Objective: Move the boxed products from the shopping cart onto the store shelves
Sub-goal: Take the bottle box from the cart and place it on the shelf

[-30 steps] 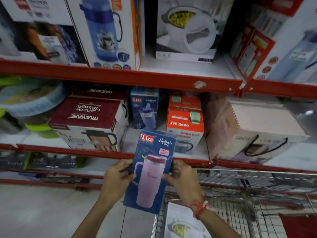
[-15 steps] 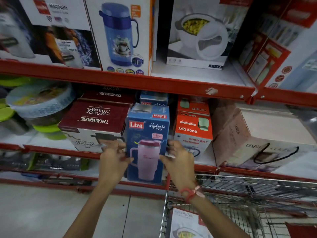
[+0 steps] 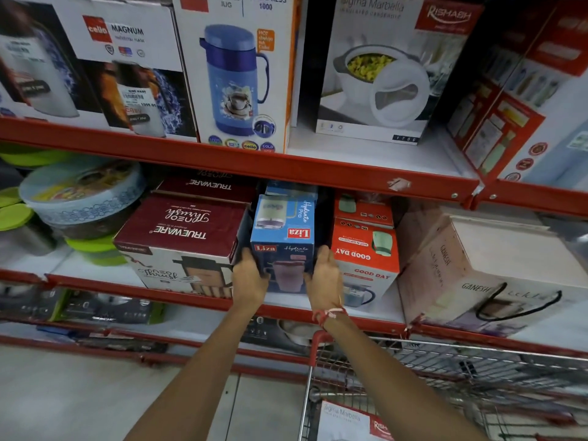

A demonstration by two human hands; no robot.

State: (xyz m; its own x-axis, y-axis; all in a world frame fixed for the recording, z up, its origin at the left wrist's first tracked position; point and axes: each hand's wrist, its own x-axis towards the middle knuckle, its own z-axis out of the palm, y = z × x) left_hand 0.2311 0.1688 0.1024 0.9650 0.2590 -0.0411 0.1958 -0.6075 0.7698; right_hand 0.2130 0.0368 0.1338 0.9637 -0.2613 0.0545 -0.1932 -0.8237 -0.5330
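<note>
A blue Liza box with a pink tumbler printed on it stands on the middle shelf, in the gap between a maroon Truewear box and an orange Good Day box. My left hand presses its left side and my right hand, with a red thread at the wrist, presses its right side. Another blue Liza box shows behind it. The wire shopping cart is at the lower right, with a white casserole box inside.
The upper shelf carries large flask, jug and casserole boxes. A pale carton sits right of the orange box. Round plastic containers are stacked at the left. Grey floor lies below left.
Both hands lifted the blue box from over the cart up and forward into the gap on the middle shelf. The view moved closer to the shelves.
</note>
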